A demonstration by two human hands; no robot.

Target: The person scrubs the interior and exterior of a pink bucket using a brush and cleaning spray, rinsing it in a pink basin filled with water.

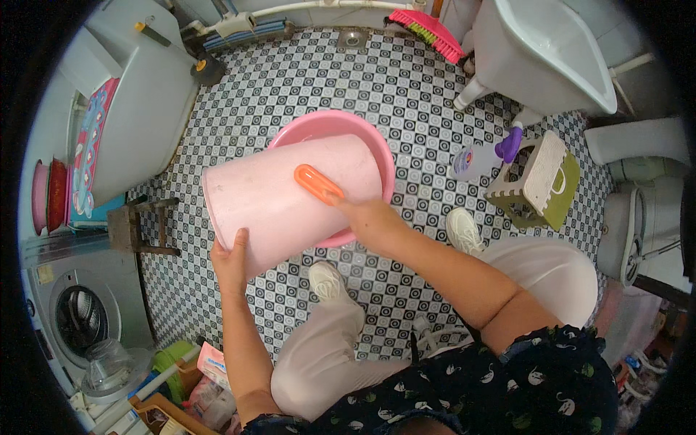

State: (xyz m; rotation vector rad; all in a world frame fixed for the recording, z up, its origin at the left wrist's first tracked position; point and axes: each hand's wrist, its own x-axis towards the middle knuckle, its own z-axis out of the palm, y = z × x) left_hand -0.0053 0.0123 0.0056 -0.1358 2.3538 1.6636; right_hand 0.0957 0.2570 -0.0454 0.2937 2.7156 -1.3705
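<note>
A pale pink plastic bucket or bin lies tilted on its side over a pink basin on the tiled floor. My left hand grips its rim at the lower left, thumb on the outer wall. My right hand holds an orange-backed scrub brush against the upper side of the bin. The brush's bristles are hidden beneath its back. Much of the basin is covered by the bin.
A spray bottle with a purple head lies by a green and white plastic stool at the right. A wooden stool and washing machine stand left. A sink and pink broom are beyond.
</note>
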